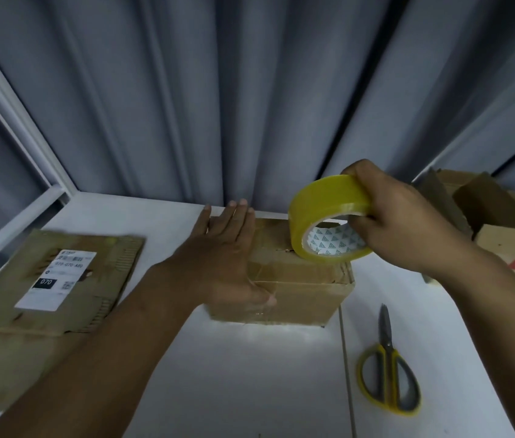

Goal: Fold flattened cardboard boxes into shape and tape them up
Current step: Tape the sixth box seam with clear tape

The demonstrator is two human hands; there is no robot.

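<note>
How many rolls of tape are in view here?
1. The yellow tape roll is gripped by the right hand, its lower edge against the cardboard box. More could be hidden in the cardboard pile at right.

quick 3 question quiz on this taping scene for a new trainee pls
1. True or false: the scissors lie on the table to the right of the box.
2. The right hand grips: A) the yellow tape roll B) a knife C) a marker
3. Fill in: the left hand lies flat on the ____.
Key: 1 true; 2 A; 3 box.
</note>
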